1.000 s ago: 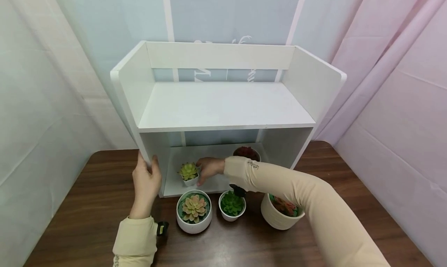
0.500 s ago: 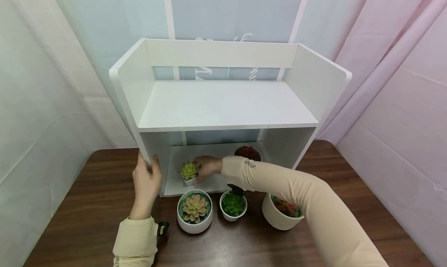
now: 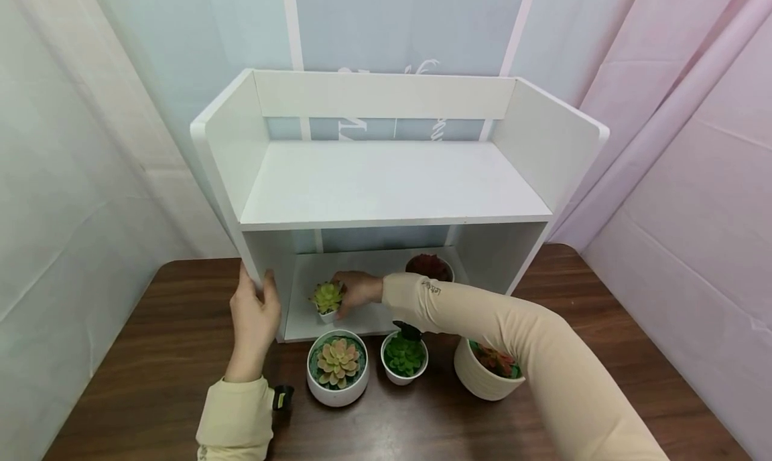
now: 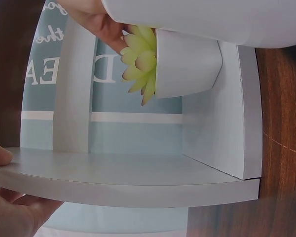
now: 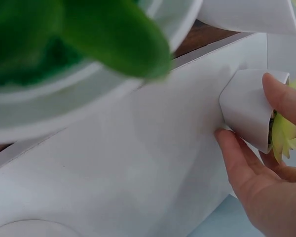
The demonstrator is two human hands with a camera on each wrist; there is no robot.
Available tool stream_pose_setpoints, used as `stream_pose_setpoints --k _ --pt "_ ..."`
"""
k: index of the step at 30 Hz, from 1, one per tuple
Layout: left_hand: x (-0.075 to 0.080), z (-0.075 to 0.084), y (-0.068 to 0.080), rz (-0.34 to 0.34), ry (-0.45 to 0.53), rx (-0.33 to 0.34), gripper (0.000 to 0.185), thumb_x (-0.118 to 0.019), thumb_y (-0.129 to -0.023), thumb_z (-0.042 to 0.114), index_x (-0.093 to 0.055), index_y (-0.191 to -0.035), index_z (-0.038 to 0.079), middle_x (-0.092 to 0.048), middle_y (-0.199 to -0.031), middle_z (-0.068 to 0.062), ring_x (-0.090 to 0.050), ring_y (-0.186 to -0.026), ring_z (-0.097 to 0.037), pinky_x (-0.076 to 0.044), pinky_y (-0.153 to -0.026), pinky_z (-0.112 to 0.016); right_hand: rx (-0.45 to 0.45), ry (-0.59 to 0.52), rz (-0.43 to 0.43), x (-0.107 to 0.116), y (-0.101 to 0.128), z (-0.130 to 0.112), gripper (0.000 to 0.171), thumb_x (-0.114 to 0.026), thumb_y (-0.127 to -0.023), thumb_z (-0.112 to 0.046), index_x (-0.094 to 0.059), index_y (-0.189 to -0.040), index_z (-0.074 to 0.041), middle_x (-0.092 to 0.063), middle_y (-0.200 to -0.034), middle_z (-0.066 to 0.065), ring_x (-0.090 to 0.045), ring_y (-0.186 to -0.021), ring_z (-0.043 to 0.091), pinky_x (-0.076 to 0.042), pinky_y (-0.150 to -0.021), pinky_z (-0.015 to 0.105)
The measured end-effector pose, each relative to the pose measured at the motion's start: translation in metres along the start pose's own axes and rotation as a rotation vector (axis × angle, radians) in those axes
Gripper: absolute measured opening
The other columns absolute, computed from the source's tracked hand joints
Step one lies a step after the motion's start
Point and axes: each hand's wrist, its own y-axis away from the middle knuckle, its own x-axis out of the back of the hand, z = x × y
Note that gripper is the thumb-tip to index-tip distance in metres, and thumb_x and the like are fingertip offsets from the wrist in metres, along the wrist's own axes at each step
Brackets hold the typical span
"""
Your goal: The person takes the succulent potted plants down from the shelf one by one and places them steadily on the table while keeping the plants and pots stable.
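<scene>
Both hands are at the lower compartment of a white two-tier wooden shelf unit (image 3: pixel 386 179) that stands on a dark brown wood-grain table (image 3: pixel 151 374). Reaching in from the right, the right hand (image 3: pixel 357 291) grips a small white pot holding a yellow-green succulent (image 3: pixel 328 299), with thumb and fingers (image 5: pixel 285 98) curled round its rim and wall; the pot stands on the lower white board, left of the middle and near the front edge. From the right wrist view a fingertip lies over the pot's rim against the leaves while the thumb presses the pot's side. The left hand (image 3: pixel 253 317) holds the front edge of the shelf's left side panel, fingers wrapped round the board with the thumb on the inner face. Deeper in the same compartment, toward the right rear, sits a white pot with a dark red succulent (image 3: pixel 427 267), well apart from the gripped pot. Just in front of the shelf three more pots stand in a row on the table: a round white pot with a pink-and-green rosette succulent (image 3: pixel 338 366), a smaller white pot with a bright green succulent (image 3: pixel 404 357) beside it, and a larger cream pot with a reddish succulent (image 3: pixel 485 370), partly covered by the beige sleeve (image 3: pixel 512 340) of the right arm. Behind the shelf hang pale blue and pink fabric backdrops (image 3: pixel 681 146).
</scene>
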Motion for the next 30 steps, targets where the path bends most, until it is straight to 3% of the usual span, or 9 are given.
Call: stream_pose_setpoints --k 13,30 --pt "-0.001 0.001 0.000 0.013 0.014 0.001 0.043 -0.045 -0.097 0.002 -0.039 -0.139 -0.004 -0.052 -0.130 -0.034 -0.052 -0.115 -0.051 -0.044 -0.084 -0.068 0.020 0.068 0.000 0.000 0.004 0.001 0.056 -0.081 -0.076 -0.013 -0.053 -0.124 -0.011 -0.058 -0.118 0.009 -0.056 -0.106 0.022 -0.048 -0.089 0.034" --pt "0.001 0.002 0.001 -0.005 0.013 0.014 0.041 -0.045 -0.097 0.003 -0.039 -0.138 -0.006 -0.052 -0.131 -0.034 -0.052 -0.116 -0.051 -0.043 -0.084 -0.068 0.082 0.094 0.014 0.008 0.036 -0.002 0.055 -0.081 -0.078 -0.022 -0.052 -0.124 -0.011 -0.059 -0.114 0.006 -0.057 -0.102 0.018 -0.048 -0.084 0.031"
